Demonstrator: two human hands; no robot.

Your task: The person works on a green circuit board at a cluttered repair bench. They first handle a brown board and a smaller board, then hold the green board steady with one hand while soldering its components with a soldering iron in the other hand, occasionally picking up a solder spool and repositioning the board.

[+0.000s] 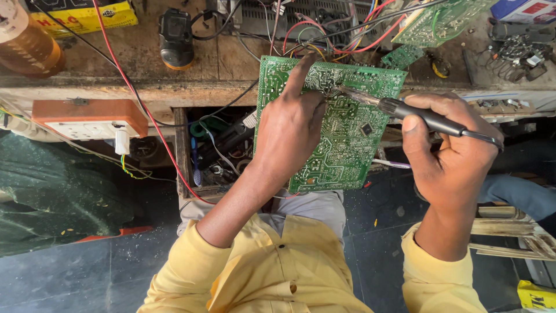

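A green circuit board (341,145) lies solder side up, tilted over the front edge of a wooden workbench (133,58). My left hand (289,127) rests on the board's left half, its forefinger stretched up to the top edge, apparently feeding thin solder wire toward the joint. My right hand (452,156) grips the black handle of a soldering iron (405,110). The iron's metal tip touches the board near its top middle, right beside my left fingertip. Both arms wear yellow sleeves.
An open drawer (214,150) of cables and tools sits under the bench left of the board. An orange-topped socket box (90,119) hangs at left. Red, black and coloured wires, a second green board (440,23), a black device (175,37) and a brown bottle (26,40) crowd the bench.
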